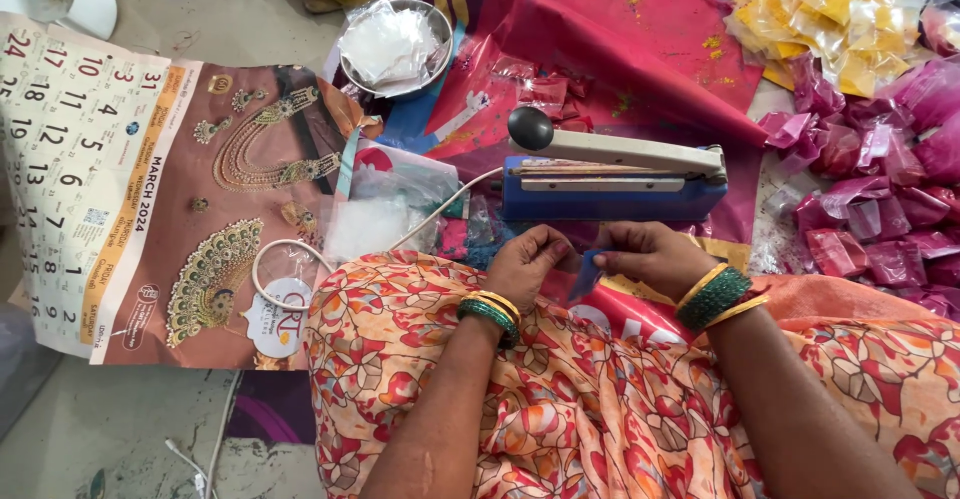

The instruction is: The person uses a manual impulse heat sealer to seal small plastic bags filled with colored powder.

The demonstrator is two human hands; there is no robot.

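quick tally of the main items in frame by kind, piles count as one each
Heat sealer, blue base: 1
Steel bowl of clear bags: 1
Calendar sheet: 1
Pile of pink packets: 1
Pile of yellow packets: 1
Small blue packet, held between left hand and right hand: 1
Total: 6

Heat sealer (pixel 612 181) sits just beyond both hands; left hand (pixel 527 262) and right hand (pixel 650 255) meet on a small packet (pixel 586 274) between them, over the lap. Metal bowl (pixel 395 47) lies behind-left of the sealer. Calendar sheet (pixel 150 209) spreads far left. Filled packets (pixel 880 189) are heaped right of the sealer, more packets (pixel 830 14) behind those.
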